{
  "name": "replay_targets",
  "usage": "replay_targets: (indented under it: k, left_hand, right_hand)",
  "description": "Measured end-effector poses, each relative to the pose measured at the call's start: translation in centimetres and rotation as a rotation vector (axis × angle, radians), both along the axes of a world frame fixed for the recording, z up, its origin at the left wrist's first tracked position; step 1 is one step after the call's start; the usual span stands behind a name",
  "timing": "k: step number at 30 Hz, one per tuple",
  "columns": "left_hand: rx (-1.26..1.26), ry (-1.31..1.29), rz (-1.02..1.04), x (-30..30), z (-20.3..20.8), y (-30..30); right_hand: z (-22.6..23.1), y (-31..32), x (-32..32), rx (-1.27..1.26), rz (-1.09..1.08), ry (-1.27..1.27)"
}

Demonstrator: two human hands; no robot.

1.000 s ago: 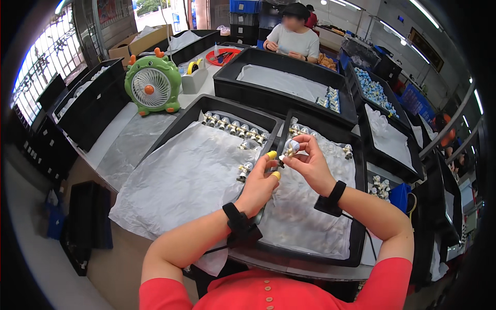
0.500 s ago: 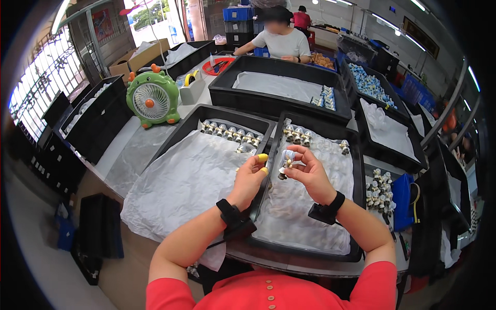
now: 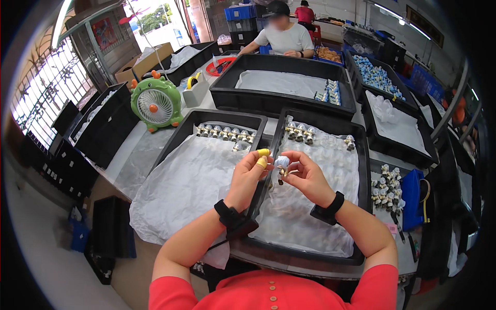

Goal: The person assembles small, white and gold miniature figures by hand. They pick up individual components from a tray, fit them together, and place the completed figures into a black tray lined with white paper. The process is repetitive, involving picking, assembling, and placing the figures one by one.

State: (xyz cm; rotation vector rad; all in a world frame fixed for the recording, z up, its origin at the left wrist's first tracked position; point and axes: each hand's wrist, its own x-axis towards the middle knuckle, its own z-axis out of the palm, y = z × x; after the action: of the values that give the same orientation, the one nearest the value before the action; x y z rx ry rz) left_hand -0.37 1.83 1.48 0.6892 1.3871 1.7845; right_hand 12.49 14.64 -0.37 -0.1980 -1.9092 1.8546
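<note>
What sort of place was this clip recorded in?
Probably a small workshop or factory floor handling figurines. Small figurines stand in rows on white sheeting, black trays crowd the work surface, and another person in a white top is across from the wearer.

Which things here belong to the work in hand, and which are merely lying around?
Apparently part of the work:
figurine in the right hand
left hand, wearing yellow fingertip covers
left tray and right tray, both holding more figurines

Probably just nearby:
green fan
tape dispenser
blue pouch
</note>
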Motion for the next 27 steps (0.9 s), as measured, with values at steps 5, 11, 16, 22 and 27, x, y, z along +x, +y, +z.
replay_targets:
  k: [5,11,16,22,27]
  left_hand:
    - [0.133,0.160,-0.096,0.2,-0.9,-0.2]
    - [0.152,0.136,-0.128,0.0,-1.3,-0.3]
    - [0.133,-0.041,-0.113,-0.3,-1.8,-0.4]
    - [0.080,-0.191,-0.086,-0.2,-1.1,-0.5]
    - [0.073,-0.224,-0.117,-0.2,-0.9,-0.6]
  right_hand:
    - [-0.2,0.0,-0.1,0.002,-0.010,0.021]
    - [0.4,-0.6,0.3,0.134,-0.066,-0.027]
    - [0.2,-0.6,0.5,0.044,-0.050,-0.004]
    - [1.2,-0.7,0.7,-0.148,-0.015,-0.035]
    - [1.1,-0.4,0.6,-0.158,-0.037,-0.039]
